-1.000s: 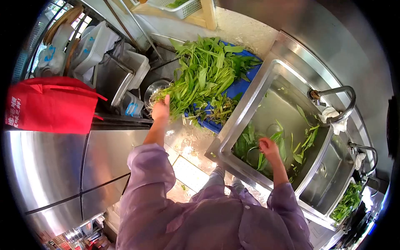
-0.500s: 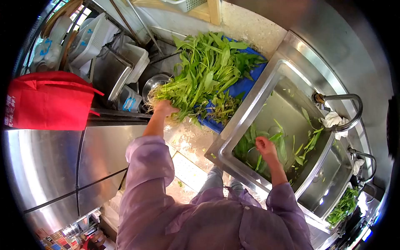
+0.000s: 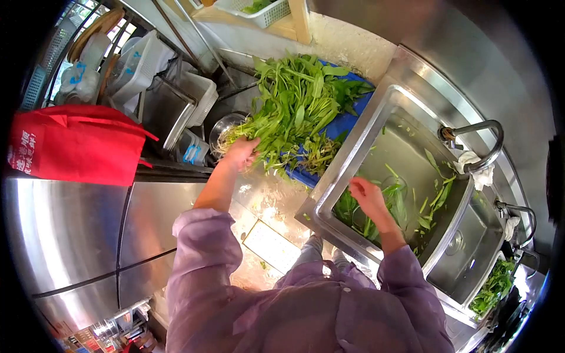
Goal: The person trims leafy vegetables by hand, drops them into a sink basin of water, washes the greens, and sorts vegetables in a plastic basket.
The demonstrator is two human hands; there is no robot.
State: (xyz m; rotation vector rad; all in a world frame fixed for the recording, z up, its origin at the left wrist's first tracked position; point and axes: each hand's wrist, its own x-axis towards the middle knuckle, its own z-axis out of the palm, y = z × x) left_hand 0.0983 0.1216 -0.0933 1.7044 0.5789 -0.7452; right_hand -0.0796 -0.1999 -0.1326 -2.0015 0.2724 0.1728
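while the left hand [image 3: 241,154] touches greens [image 3: 297,100], grip unclear, the right hand [image 3: 367,195] curls its fingers above the sink [image 3: 348,147].

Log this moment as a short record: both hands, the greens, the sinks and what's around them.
Left hand: at the root-end side of the heaped greens; grip unclear
Right hand: over the near part of the large sink, fingers curled; whether it holds anything is unclear
Heaped greens: long-stemmed, leafy, lying on something blue beside the large sink
Large sink: loose leaves in water
Tap: curved metal, white cloth by it
Smaller sink: next to the large one
Red cloth: far left, white lettering
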